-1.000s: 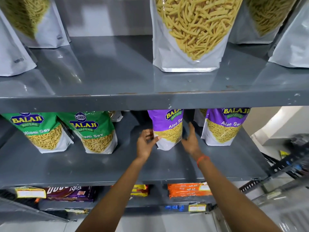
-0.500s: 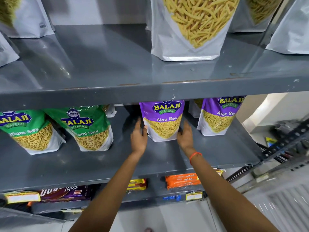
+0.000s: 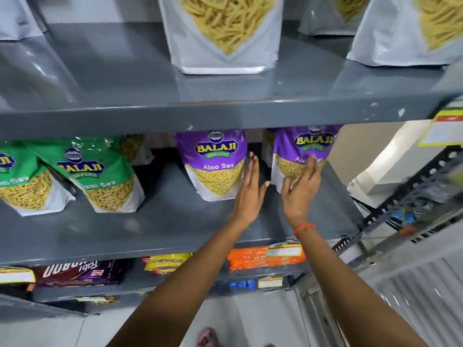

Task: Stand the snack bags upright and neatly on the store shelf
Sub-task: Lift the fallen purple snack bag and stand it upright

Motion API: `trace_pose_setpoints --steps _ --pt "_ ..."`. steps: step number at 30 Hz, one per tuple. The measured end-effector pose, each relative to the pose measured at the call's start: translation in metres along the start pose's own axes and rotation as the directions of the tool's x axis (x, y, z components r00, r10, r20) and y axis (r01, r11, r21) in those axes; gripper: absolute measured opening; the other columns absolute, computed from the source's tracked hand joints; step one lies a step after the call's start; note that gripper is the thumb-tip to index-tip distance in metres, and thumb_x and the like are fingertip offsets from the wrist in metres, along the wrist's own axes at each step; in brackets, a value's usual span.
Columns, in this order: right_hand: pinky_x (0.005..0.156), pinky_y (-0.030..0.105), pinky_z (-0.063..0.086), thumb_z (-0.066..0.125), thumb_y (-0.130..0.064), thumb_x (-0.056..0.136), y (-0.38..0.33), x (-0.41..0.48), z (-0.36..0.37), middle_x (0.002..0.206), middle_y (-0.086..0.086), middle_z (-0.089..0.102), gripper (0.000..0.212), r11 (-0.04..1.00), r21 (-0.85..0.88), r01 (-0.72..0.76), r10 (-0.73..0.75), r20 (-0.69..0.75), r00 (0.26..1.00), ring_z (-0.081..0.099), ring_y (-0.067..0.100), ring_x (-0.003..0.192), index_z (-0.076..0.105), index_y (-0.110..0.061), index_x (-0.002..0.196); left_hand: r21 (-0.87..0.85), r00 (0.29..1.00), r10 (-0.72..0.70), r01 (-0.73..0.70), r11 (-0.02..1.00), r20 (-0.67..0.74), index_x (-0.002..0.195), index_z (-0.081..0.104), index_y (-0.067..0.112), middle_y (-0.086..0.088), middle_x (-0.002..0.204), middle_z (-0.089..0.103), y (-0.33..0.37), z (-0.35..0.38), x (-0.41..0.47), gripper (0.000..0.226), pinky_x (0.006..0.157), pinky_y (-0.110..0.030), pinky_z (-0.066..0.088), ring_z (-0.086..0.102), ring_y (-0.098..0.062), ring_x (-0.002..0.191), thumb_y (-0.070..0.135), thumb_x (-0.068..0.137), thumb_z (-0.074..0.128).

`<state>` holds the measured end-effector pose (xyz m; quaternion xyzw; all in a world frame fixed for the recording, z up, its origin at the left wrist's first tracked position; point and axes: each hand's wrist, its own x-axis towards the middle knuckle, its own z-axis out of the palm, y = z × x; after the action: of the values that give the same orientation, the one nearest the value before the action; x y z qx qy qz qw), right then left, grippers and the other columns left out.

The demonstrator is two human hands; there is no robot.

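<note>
Middle shelf (image 3: 150,231). Right-hand purple Aloo Sev bag (image 3: 304,154) stands upright, long axis vertical, top hidden behind the shelf edge above. It lies directly ahead of the right hand (image 3: 299,194), which is nearer to it. That hand is open, fingers spread, motion-blurred, overlapping the bag's front; contact cannot be confirmed. Left hand (image 3: 250,194) is flat and open, holding nothing, in the gap just beside the centre Aloo Sev bag (image 3: 215,166), near its right edge.
</note>
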<state>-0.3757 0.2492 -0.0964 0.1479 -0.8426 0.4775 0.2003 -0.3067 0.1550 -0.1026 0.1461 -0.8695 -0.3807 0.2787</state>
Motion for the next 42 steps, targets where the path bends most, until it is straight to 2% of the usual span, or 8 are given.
trace_pose_setpoints --steps 6,9,13,21,29,32,36,42 --pt "0.104 0.036 0.042 0.056 -0.001 0.078 0.069 0.068 -0.019 0.144 0.024 0.037 0.071 0.838 0.186 -0.512 0.392 0.446 0.805 0.042 0.035 0.128 0.021 -0.003 0.139 -0.251 0.921 -0.256 0.332 0.909 0.293 0.139 0.024 -0.003 -0.02 0.147 0.031 -0.009 0.051 0.041 0.088 0.109 -0.021 0.022 0.034 -0.025 0.134 0.012 0.07 0.076" --pt "0.075 0.004 0.049 0.066 -0.003 0.072 0.082 0.081 -0.026 0.135 0.017 0.049 0.072 0.857 0.268 -0.441 0.203 0.611 0.765 0.051 0.019 0.111 0.03 -0.004 0.134 -0.354 0.884 -0.272 0.411 0.84 0.381 0.119 0.047 -0.003 -0.018 0.119 0.057 -0.019 0.061 0.047 0.052 0.08 -0.02 0.049 0.057 -0.009 0.088 -0.001 0.073 0.071" --pt "0.081 0.017 0.049 0.069 -0.024 0.068 0.092 0.075 -0.044 0.127 0.01 0.059 0.064 0.895 0.243 -0.374 0.132 0.656 0.743 0.055 0.014 0.108 0.046 -0.011 0.127 -0.339 0.896 -0.32 0.418 0.843 0.309 0.1 0.053 0.009 -0.01 0.099 0.062 -0.014 0.068 0.028 0.037 0.066 -0.01 0.048 0.059 0.008 0.068 0.006 0.07 0.074" --pt "0.083 0.015 0.047 0.067 -0.028 0.065 0.106 0.032 -0.1 0.121 0.009 0.057 0.064 0.888 0.264 -0.376 0.108 0.674 0.731 0.054 0.018 0.107 0.047 -0.005 0.121 -0.208 0.889 -0.387 0.438 0.874 0.245 0.104 0.058 0.007 -0.012 0.096 0.072 0.023 0.074 -0.048 0.044 0.071 -0.022 0.051 0.066 -0.019 0.084 0.022 0.068 0.078" --pt "0.103 0.045 0.043 0.058 -0.002 0.085 0.107 0.017 -0.126 0.128 0.013 0.056 0.042 0.901 0.206 -0.383 0.146 0.685 0.714 0.051 0.025 0.116 0.046 -0.009 0.125 -0.204 0.884 -0.384 0.441 0.874 0.265 0.114 0.053 0.01 -0.011 0.115 0.067 0.047 0.069 -0.067 0.049 0.081 -0.033 0.053 0.065 -0.025 0.1 0.025 0.073 0.074" --pt "0.097 0.035 0.047 0.054 -0.012 0.083 0.095 0.004 -0.128 0.136 0.01 0.05 0.049 0.885 0.258 -0.387 0.189 0.561 0.806 0.046 0.021 0.125 0.04 -0.014 0.131 -0.186 0.89 -0.367 0.422 0.887 0.27 0.124 0.047 0.012 -0.009 0.126 0.06 0.051 0.064 -0.07 0.063 0.085 -0.027 0.046 0.055 -0.024 0.115 0.032 0.071 0.075" --pt "0.101 0.051 0.042 0.038 -0.003 0.076 0.063 -0.033 -0.124 0.124 0.018 0.05 0.046 0.98 0.16 -0.119 0.139 -0.119 0.983 0.045 0.028 0.119 0.046 -0.008 0.121 -0.105 0.947 -0.295 0.309 0.945 0.127 0.144 0.02 0.018 -0.006 0.153 0.028 0.052 0.047 -0.073 0.094 0.113 -0.042 0.026 0.02 -0.024 0.141 0.046 0.071 0.071" --pt "0.098 0.031 0.036 0.039 0.0 0.078 -0.022 -0.07 -0.076 0.108 0.019 0.05 0.039 0.965 0.175 0.195 -0.195 -0.015 0.981 0.045 0.024 0.107 0.051 -0.01 0.114 0.051 0.987 -0.026 0.034 0.998 -0.157 0.144 0.011 0.009 -0.01 0.156 0.016 0.024 -0.008 -0.064 0.088 0.118 -0.021 0.006 0.01 -0.013 0.143 0.058 0.08 0.047"
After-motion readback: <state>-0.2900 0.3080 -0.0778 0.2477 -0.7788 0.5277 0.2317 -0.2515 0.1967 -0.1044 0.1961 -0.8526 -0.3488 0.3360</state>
